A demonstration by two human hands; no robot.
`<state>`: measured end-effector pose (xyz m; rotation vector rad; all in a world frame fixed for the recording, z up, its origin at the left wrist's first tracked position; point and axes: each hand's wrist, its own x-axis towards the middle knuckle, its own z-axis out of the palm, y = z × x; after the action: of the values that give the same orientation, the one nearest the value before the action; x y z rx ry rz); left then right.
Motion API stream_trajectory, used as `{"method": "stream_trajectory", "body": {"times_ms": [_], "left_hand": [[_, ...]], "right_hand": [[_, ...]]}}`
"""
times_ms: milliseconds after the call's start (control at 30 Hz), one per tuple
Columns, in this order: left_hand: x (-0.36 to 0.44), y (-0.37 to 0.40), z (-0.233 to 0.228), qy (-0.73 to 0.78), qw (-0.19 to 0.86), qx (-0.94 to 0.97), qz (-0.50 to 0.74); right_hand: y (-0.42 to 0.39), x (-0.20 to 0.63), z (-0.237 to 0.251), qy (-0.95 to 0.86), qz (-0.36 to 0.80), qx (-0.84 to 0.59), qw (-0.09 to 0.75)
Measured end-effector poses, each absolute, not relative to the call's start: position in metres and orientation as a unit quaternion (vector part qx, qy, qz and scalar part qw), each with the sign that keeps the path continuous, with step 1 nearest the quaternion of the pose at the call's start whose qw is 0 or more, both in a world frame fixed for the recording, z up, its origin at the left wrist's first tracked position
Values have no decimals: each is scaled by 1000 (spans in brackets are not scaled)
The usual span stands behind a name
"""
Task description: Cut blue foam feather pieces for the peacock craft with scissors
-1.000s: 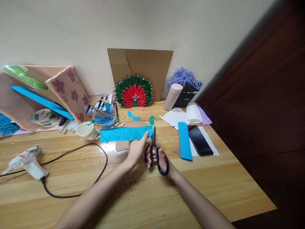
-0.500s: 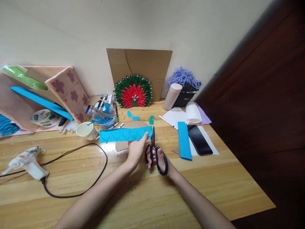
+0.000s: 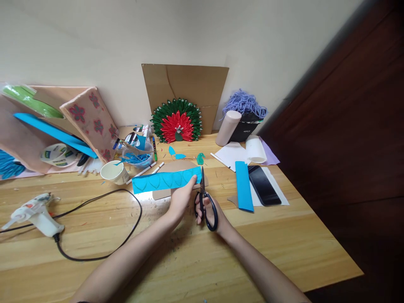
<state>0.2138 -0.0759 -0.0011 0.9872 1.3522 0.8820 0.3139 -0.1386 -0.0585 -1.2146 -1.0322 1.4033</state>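
Observation:
My left hand (image 3: 183,193) pinches a long blue paper strip (image 3: 160,181) near its right end, thumb on top. A row of petal shapes is drawn along the strip. My right hand (image 3: 208,210) is wrapped round the black handles of a pair of scissors (image 3: 211,216). The scissor blades point away from me at the strip's right edge, close to my left thumb. Behind the strip lies a piece of brown cardboard (image 3: 181,167), partly covered. Two small blue cut-out petals (image 3: 179,156) and a green bird-shaped cut-out (image 3: 200,158) are on the table farther back.
A glue gun (image 3: 38,214) and its looped cord lie at left, near a paper cup (image 3: 114,172) and a plastic tub (image 3: 137,158). To the right are a folded blue strip (image 3: 244,187) and a phone (image 3: 264,185). A red-and-green fan-shaped craft (image 3: 177,122) leans against cardboard at the back.
The scissor handles have come closer together. The blue strip's left end has dipped slightly, while both hands stay in nearly the same place.

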Motion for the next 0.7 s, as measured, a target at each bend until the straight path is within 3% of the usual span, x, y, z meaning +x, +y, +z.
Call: {"method": "stream_trajectory", "body": {"times_ms": [267, 700], "left_hand": [[213, -62, -6, 545, 536, 433, 478], [214, -67, -2, 544, 551, 437, 459]], "right_hand": [[-136, 316, -62, -407, 592, -501, 482], [-138, 318, -55, -450, 563, -494, 487]]}}
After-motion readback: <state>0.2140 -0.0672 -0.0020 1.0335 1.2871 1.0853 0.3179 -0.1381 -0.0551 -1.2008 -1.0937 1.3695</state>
